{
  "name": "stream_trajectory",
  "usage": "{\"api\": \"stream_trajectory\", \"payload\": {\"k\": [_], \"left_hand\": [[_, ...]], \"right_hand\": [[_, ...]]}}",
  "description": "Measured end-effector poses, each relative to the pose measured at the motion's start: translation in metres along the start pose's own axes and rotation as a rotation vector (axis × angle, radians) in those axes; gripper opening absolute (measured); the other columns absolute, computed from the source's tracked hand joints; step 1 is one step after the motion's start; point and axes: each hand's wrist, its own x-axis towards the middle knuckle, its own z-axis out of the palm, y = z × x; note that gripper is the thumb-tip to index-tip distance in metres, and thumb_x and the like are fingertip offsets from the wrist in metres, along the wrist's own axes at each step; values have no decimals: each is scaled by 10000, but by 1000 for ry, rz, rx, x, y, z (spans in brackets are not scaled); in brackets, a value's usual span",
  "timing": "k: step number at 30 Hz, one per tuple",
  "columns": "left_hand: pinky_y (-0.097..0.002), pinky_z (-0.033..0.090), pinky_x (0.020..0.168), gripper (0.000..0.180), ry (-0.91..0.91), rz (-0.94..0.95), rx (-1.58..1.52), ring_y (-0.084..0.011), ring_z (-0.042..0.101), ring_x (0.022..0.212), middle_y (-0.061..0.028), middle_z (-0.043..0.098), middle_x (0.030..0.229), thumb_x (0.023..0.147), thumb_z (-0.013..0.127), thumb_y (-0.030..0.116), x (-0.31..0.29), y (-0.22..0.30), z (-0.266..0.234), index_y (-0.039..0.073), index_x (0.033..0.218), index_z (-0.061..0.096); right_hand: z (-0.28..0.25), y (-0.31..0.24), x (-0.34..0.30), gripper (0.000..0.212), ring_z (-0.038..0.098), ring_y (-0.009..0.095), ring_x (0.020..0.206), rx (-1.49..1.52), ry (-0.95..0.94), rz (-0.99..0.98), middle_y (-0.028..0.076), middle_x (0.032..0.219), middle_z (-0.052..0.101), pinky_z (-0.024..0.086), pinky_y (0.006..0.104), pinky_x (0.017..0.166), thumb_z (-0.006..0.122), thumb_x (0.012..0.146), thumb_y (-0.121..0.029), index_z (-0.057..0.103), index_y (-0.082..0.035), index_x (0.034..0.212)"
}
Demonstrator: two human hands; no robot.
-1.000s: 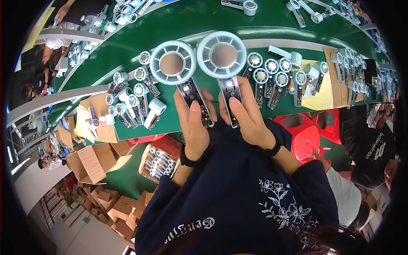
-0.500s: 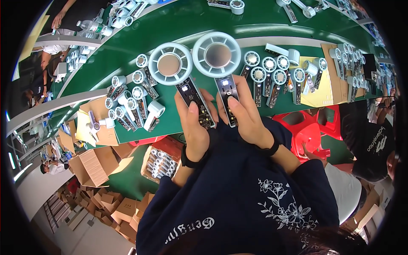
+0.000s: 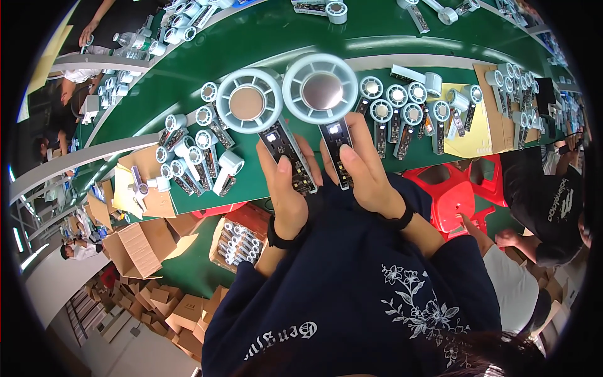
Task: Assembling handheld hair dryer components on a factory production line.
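My left hand (image 3: pixel 289 198) is wrapped round the handle of a pale blue handheld fan (image 3: pixel 249 103), its thumb on the bare circuit board. My right hand (image 3: pixel 370 182) grips a second handheld fan (image 3: pixel 321 91) the same way. Both fans stand side by side, round spoked heads pointing away from me, a small white light glowing on each board. The heads are close together, with metallic discs at their centres. Left of my hands lies a group of similar fans (image 3: pixel 196 154) on the green table; another group (image 3: pixel 411 114) lies to the right.
A green belt (image 3: pixel 251 41) runs beyond the table, with more fans on it. Below left are an open cardboard box (image 3: pixel 135 251) and a carton (image 3: pixel 220 257) of fans. Red stools (image 3: pixel 455 198) stand at the right, near a person in black (image 3: pixel 556 201).
Both held fans have come slightly toward me, still gripped. Fans on the far belt have shifted left. At the right, another person's hand and forearm have come into sight.
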Motion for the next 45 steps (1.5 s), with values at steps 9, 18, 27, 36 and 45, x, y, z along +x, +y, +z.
{"api": "stream_trajectory", "payload": {"k": [9,18,27,36,45], "left_hand": [[-205,388,418,371,1,-20,-157,-90,477,514,-54,509,809,972,395,314,-2,-5,-2,43,1217,328],[-201,413,559,428,278,257,-73,-63,481,660,-43,503,902,946,456,202,-27,-21,-4,17,1298,300],[-225,408,778,454,368,367,83,-93,465,920,-97,480,1122,928,459,172,-30,-23,-18,-7,1313,298],[-202,367,400,597,160,16,-112,-110,465,467,-80,511,775,922,414,419,-12,-8,-14,4,1324,263],[-212,378,419,556,-42,-13,-110,-109,479,532,-95,504,843,928,413,358,2,-19,9,25,1343,251]], "right_hand": [[15,-8,1,303,408,54,547,-193,252,-13,31,773,503,301,187,458,440,957,-207,409,-25,1198],[20,15,-11,580,443,108,526,-157,116,98,53,698,488,330,213,441,491,869,-457,384,0,1210],[35,17,-5,561,465,118,562,-237,104,86,53,773,524,346,223,450,493,866,-439,397,-16,1221],[16,22,-2,478,458,68,705,-37,25,-30,63,1063,495,365,193,561,443,937,-199,303,21,1339],[-3,4,-10,288,397,28,578,-55,240,-68,2,775,491,326,188,513,457,934,-141,399,-22,1190]]}}
